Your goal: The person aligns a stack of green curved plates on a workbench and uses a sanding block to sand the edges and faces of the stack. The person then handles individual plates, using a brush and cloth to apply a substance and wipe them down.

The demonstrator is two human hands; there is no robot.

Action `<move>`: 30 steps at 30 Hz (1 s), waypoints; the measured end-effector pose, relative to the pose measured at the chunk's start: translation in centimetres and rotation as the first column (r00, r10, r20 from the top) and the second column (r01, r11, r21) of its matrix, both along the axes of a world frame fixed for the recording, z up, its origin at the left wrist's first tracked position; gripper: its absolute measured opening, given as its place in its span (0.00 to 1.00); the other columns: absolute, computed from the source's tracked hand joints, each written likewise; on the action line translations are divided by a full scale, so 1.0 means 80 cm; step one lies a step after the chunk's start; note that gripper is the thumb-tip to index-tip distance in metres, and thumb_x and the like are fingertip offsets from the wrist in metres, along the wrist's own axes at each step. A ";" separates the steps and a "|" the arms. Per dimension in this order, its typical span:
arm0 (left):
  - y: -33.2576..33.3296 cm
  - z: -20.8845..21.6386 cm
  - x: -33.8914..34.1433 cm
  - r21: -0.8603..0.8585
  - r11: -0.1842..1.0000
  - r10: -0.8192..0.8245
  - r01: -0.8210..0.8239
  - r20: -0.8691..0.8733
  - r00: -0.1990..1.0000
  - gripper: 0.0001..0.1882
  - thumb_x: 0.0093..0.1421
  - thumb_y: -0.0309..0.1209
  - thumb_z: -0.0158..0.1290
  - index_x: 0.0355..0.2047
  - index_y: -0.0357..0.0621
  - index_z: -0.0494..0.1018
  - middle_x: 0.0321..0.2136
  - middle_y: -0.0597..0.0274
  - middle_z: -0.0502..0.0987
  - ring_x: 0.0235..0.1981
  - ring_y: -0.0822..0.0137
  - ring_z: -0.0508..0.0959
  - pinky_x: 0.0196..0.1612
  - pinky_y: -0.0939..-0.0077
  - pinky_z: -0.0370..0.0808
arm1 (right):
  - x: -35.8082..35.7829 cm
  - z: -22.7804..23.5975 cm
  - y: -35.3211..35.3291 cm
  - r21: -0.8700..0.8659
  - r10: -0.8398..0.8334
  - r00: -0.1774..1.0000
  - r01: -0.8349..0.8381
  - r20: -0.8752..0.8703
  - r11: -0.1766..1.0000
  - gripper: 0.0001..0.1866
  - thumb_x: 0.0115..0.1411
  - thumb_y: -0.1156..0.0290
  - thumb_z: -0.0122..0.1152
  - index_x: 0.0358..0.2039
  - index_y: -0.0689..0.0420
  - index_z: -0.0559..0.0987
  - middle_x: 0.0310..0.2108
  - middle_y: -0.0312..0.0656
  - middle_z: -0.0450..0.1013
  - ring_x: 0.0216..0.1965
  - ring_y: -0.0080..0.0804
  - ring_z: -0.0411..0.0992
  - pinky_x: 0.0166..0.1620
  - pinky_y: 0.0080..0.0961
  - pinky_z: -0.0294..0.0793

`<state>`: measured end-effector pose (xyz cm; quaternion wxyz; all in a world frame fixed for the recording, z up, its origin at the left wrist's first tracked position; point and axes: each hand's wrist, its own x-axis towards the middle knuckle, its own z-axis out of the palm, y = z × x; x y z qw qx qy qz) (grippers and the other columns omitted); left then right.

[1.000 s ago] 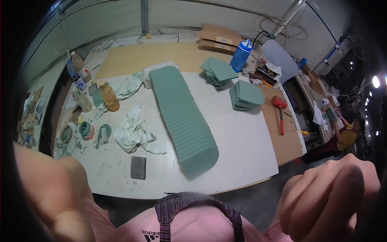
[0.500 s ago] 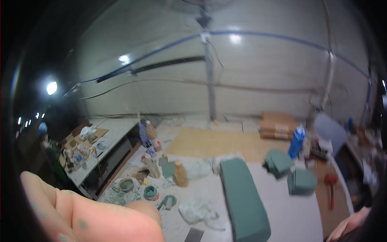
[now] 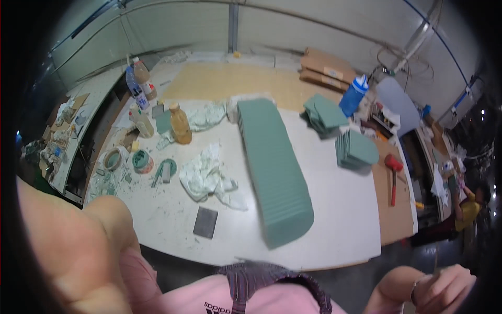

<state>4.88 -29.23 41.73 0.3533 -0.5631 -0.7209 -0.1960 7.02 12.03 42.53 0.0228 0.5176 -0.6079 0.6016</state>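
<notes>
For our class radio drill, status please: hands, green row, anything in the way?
Left hand, grip unclear; right hand curled, off the table. Green row lying on it. Nothing atop; crumpled sheet just left.

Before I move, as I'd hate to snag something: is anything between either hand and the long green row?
Between the left hand and the row, the grey block and crumpled sheet lie on the table; from the right hand, nothing visible is in the way.
</notes>
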 end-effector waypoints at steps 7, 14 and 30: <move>0.004 -0.029 0.032 0.094 0.992 0.070 -0.084 0.144 0.987 0.07 0.60 0.28 0.61 0.30 0.41 0.75 0.31 0.55 0.77 0.29 0.64 0.77 0.29 0.74 0.74 | -0.003 -0.146 -0.006 0.176 -0.311 0.950 0.304 0.012 0.936 0.18 0.53 0.81 0.62 0.46 0.64 0.85 0.26 0.42 0.77 0.25 0.32 0.75 0.27 0.28 0.72; 0.002 -0.327 -0.110 -0.035 0.716 0.445 -0.697 0.793 0.417 0.31 0.58 0.32 0.64 0.63 0.49 0.71 0.45 0.56 0.79 0.36 0.58 0.80 0.42 0.67 0.77 | 0.002 -0.319 -0.059 0.432 -0.576 0.543 0.382 0.611 0.817 0.14 0.61 0.81 0.61 0.48 0.67 0.83 0.33 0.41 0.78 0.33 0.25 0.77 0.39 0.22 0.76; 0.046 -0.408 -0.059 0.502 0.771 -0.617 -0.393 0.742 -0.264 0.22 0.57 0.19 0.62 0.54 0.34 0.78 0.42 0.64 0.82 0.43 0.73 0.79 0.50 0.75 0.76 | -0.101 -0.395 -0.230 0.156 -0.264 0.317 0.329 0.911 0.932 0.42 0.50 0.81 0.67 0.68 0.61 0.66 0.56 0.45 0.74 0.54 0.32 0.73 0.59 0.27 0.71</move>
